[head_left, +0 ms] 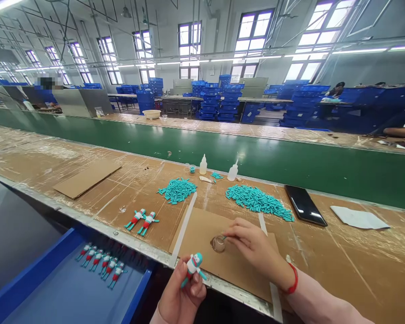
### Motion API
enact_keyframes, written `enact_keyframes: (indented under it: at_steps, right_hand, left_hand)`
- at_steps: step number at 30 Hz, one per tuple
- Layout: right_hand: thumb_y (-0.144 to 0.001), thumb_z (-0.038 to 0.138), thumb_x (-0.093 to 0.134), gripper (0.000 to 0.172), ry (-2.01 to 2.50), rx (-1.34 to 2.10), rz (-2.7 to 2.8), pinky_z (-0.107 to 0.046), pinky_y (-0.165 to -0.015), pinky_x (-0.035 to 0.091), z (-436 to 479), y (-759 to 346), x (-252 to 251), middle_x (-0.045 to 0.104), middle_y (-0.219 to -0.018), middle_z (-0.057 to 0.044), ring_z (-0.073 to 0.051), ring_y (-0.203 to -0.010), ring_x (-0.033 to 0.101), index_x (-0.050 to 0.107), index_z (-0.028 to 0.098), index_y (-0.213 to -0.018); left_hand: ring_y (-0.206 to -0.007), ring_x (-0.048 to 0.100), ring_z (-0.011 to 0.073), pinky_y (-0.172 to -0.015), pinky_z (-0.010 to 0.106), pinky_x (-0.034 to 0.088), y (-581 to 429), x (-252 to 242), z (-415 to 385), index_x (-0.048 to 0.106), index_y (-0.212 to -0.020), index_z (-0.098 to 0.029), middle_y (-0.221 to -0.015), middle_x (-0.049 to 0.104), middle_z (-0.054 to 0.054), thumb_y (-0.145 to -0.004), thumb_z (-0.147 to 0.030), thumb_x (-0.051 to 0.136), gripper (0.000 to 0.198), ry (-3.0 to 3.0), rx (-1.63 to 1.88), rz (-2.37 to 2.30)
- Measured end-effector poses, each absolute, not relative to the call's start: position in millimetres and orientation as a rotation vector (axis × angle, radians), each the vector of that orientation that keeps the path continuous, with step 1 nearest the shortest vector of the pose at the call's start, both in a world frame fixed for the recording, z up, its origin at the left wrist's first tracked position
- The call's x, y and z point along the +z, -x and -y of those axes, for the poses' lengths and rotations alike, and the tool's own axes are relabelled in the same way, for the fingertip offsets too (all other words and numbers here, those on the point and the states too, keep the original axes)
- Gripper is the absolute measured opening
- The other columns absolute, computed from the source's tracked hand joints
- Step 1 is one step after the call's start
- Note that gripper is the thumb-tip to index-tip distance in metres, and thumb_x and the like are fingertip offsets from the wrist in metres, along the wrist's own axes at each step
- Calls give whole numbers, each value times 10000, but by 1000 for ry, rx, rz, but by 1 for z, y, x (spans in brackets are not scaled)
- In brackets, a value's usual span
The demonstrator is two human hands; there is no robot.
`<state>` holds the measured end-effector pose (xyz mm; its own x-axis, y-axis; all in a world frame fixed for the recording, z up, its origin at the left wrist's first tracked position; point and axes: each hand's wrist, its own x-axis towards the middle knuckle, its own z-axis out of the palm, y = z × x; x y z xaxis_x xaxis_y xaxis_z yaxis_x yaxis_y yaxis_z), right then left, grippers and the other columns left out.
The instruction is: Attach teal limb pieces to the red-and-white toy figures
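Observation:
My left hand is closed around a small figurine with a teal head, a white top and teal limbs, held upright at the table's front edge. My right hand pinches a small teal piece, mostly hidden by the fingertips, at the rim of a small round cup. That cup stands on a cardboard sheet taped to the table. Beyond it lie two heaps of teal sticks, a left heap and a larger right heap. Two red, white and teal figurines lie to the left.
Two squeeze bottles stand behind the heaps, near a green conveyor belt. A black phone and a white cloth lie to the right. At lower left, a blue bin holds several figurines. Cardboard lies farther left.

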<state>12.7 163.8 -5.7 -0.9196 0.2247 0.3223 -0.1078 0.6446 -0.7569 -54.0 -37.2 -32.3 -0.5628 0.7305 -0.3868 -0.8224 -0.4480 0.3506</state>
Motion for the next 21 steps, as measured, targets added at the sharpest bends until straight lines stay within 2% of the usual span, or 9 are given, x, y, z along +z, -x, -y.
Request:
enact_keyframes:
  at_steps: [2, 5, 9, 13, 16, 19, 21]
  right_hand:
    - [-958, 245, 393, 301, -70, 881, 2482, -316, -637, 410, -160, -15, -10, 548, -806, -70, -181, -752, 507, 675, 168, -889]
    - [-954, 145, 383, 278, -153, 700, 2475, -303, -615, 380, -156, -14, -11, 521, -778, -65, -179, -732, 459, 657, 146, -902]
    - [-938, 105, 393, 260, -177, 650, 2463, -300, -602, 353, -156, -12, -10, 508, -747, -59, -180, -713, 424, 648, 133, -899]
    - [-938, 123, 397, 253, -136, 700, 2433, -301, -627, 367, -156, -13, -6, 510, -777, -53, -180, -748, 445, 646, 159, -903]
    - [-943, 223, 385, 250, -10, 989, 2421, -317, -681, 408, -151, -16, 4, 529, -852, -59, -182, -795, 496, 622, 175, -876]
    - [-905, 434, 432, 302, 205, 1682, 2367, -333, -740, 457, -143, -19, 19, 564, -924, -74, -191, -846, 547, 564, 165, -861]
    - [-826, 573, 513, 416, 340, 2138, 2223, -341, -782, 482, -137, -23, 29, 569, -970, -84, -208, -904, 569, 517, 160, -874]
  left_hand:
    - [-403, 420, 9, -468, 144, 294, 53, -34, 37, 707, -732, -205, -514, 594, -22, -501, -325, 858, 301, 199, 2096, -652]
    - [-388, 412, -3, -458, 137, 266, 51, -33, 36, 704, -715, -225, -496, 581, -34, -462, -305, 875, 316, 147, 2097, -706]
    - [-381, 423, 0, -454, 135, 262, 49, -31, 34, 695, -697, -231, -476, 577, -36, -453, -317, 877, 316, 99, 2072, -773]
    - [-369, 428, 12, -427, 136, 265, 45, -35, 32, 663, -709, -201, -464, 565, -44, -423, -403, 871, 407, 6, 2118, -913]
    - [-363, 435, 30, -413, 147, 309, 45, -34, 30, 628, -708, -172, -471, 558, -50, -463, -428, 845, 415, -198, 2085, -1299]
    - [-453, 498, 76, -472, 192, 399, 50, -23, 28, 648, -700, -166, -574, 619, -13, -543, -303, 763, 238, -576, 1888, -1798]
    - [-520, 539, 109, -531, 213, 438, 55, -12, 27, 665, -682, -167, -602, 649, 7, -563, -232, 694, 139, -909, 1726, -2000]
